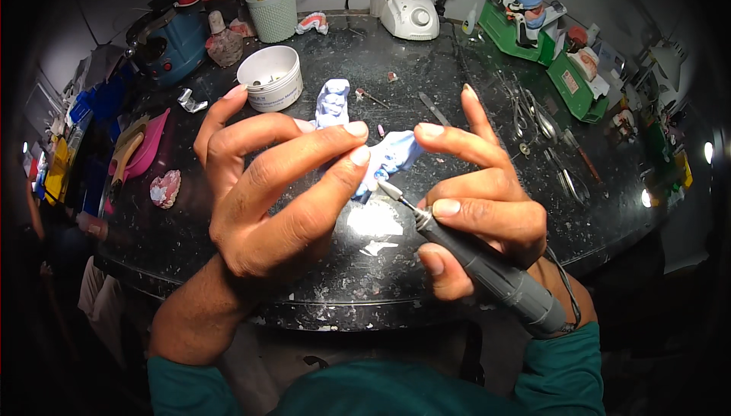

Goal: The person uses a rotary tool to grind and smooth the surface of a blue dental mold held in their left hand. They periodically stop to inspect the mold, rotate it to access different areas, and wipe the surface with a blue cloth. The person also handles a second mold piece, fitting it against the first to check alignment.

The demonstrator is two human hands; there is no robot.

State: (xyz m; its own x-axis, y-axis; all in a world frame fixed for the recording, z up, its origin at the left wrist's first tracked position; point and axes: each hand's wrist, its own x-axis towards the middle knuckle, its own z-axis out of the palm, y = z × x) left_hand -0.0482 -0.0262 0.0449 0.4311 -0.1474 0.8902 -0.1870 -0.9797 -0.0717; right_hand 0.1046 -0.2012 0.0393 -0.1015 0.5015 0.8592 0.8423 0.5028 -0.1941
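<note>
Between the thumb and fingers of my left hand [282, 180] is a pale blue dental cast [333, 104], curved like an arch with tooth shapes along it. Part of the cast lies hidden behind those fingertips. My right hand [487, 203] grips a dark grey rotary handpiece [487, 271] like a pen, its cord trailing back past the wrist. The handpiece's pale, pointed bur [389, 189] meets or nearly meets the near edge of the cast; I cannot tell if it touches. My right index fingertip rests by the cast's right end.
A white tub [270, 81] and a green-grey cup of tools [272, 16] stand at the back left. Behind sits a white control box with a dial [411, 14]. Metal hand tools [533, 115] and green boxes [576, 88] lie right. A pink dustpan [146, 145] is left.
</note>
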